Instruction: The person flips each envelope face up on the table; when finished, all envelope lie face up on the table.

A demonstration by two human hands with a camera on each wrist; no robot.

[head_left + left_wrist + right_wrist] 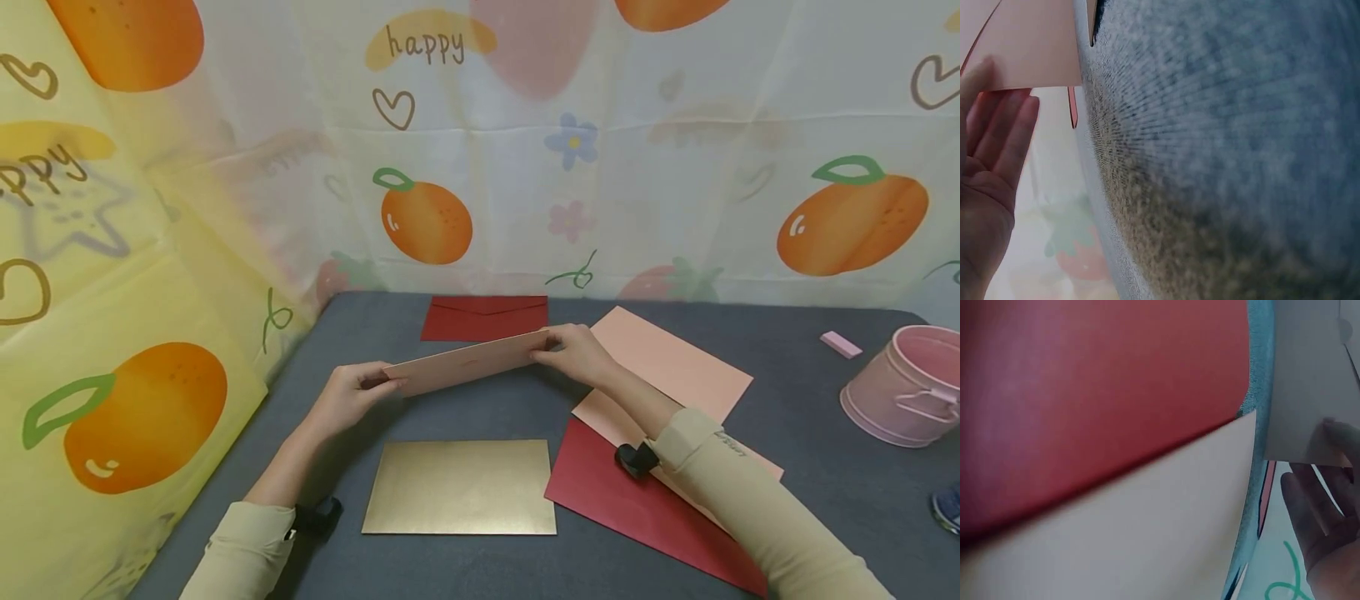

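A pale pink envelope (468, 365) is held up over the table, tilted, its right end higher in the head view. My left hand (352, 392) pinches its left end, thumb on the near face and fingers behind. At the other end my right hand (579, 353) pinches it the same way. Both wrist views show a flap line across the envelope (1035, 50). Below it on the table lies a gold envelope (459, 487). Behind it, partly covered, is a dark red envelope (483, 315) with a pointed flap.
Under my right forearm lie a large red envelope (600, 492) and overlapping pink envelopes (675, 358). A pink bucket (885, 400) stands at the right, near a small pink block (841, 344). A dark blue object (947, 508) shows at the right edge. A printed curtain (510, 183) hangs behind the table.
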